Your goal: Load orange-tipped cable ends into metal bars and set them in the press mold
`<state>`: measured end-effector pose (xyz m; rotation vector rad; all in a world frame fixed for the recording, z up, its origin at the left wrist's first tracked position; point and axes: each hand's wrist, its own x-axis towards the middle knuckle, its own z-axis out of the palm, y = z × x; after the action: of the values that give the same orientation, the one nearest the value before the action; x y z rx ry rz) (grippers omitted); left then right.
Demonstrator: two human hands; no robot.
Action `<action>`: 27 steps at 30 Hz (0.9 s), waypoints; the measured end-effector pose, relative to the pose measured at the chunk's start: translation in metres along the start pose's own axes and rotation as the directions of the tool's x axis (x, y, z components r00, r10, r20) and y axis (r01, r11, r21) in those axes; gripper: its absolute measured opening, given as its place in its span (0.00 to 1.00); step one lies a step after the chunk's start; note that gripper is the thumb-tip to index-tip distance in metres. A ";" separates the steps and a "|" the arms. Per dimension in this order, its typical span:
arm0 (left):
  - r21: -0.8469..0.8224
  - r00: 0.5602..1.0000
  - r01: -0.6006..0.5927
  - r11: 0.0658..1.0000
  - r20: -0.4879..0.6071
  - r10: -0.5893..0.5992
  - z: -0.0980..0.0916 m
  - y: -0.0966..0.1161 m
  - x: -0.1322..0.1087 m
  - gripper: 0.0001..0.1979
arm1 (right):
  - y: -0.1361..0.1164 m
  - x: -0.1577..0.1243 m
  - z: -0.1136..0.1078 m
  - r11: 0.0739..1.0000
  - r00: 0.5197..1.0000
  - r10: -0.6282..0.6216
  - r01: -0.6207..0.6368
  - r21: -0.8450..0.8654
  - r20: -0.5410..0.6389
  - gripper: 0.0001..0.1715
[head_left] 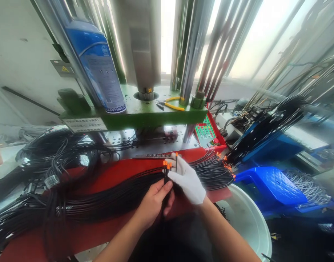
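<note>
My bare left hand [158, 198] is closed around several black cables [165, 175] whose orange-tipped ends stick up above the thumb. In a white glove, my right hand [189, 179] is beside them, its fingers bent around a single upright black cable with an orange tip [176, 160]. The thumb of the glove touches or nearly touches the bunch; I cannot tell which. Behind both hands a thick bundle of black cables [112, 194] runs across the red table [87, 238], with its orange ends [226, 163] fanned out to the right.
A green press [145, 118] stands ahead, with a blue spray can [97, 67] and yellow-handled pliers [173, 103] on its plate. A perforated metal bar [153, 156] lies at the table's back. A red control box [213, 131], white tub [245, 211] and blue bin [273, 185] are to the right.
</note>
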<state>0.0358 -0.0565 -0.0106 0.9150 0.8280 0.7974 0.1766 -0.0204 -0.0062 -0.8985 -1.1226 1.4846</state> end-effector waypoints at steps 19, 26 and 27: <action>-0.161 0.976 0.158 0.974 0.176 -0.129 -0.007 0.007 -0.003 0.11 | -0.014 0.001 -0.004 0.993 0.905 0.121 -0.114 -0.042 0.408 0.29; -0.120 0.977 0.177 0.977 0.142 -0.159 -0.015 0.009 -0.002 0.17 | -0.012 0.003 0.004 0.984 0.921 0.050 0.021 -0.177 0.386 0.20; -0.103 0.973 0.188 0.977 0.152 -0.171 -0.016 0.009 -0.001 0.18 | -0.013 0.003 0.004 0.973 0.909 0.057 0.042 -0.228 0.413 0.20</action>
<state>0.0190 -0.0486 -0.0081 0.7716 0.7204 0.6087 0.1757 -0.0180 0.0072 -0.7564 -1.6369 1.6201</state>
